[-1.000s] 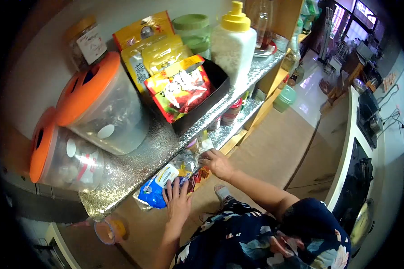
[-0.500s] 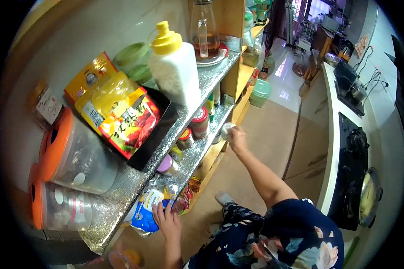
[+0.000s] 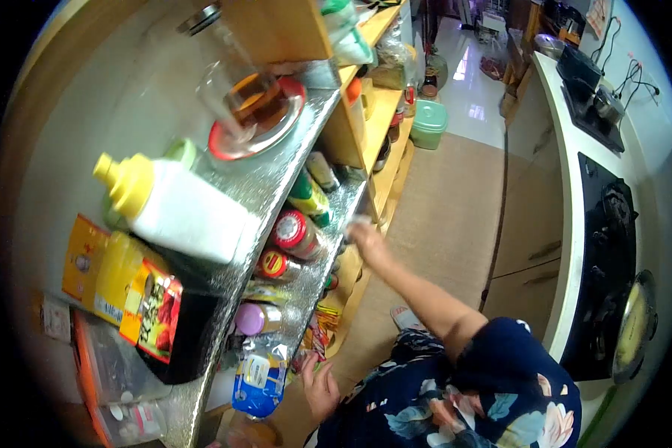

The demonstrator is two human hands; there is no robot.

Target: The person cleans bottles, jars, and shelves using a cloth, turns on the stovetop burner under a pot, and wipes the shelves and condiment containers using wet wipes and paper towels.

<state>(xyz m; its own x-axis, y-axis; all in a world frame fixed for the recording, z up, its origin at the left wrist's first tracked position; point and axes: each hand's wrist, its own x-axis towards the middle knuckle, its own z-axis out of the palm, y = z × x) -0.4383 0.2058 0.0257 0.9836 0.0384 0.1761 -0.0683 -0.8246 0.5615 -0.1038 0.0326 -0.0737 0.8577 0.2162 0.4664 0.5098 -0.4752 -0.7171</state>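
My right hand [image 3: 367, 240] is at the edge of the lower foil-lined shelf [image 3: 339, 216], its fingers closed round a small whitish thing too blurred to name. My left hand [image 3: 321, 388] has its fingers apart and holds nothing, just right of a blue and white packet [image 3: 261, 381]. On the lower shelf stand a red-lidded jar [image 3: 295, 233], a smaller red-lidded jar [image 3: 275, 264], a purple-lidded jar [image 3: 252, 319] and a green and yellow container [image 3: 309, 197].
The upper shelf carries a white bottle with a yellow cap [image 3: 190, 213], a glass jug [image 3: 255, 104], food packets [image 3: 153, 310] and orange-edged plastic boxes [image 3: 116, 362]. Across the aisle are a black stove [image 3: 601, 246] and a pan [image 3: 635, 328]. A green tub [image 3: 428, 125] stands on the floor.
The view has shifted, showing more of the lower shelf. My left hand has come off the blue packet and moved right. My right hand still holds the whitish thing, now closer to the shelf edge.
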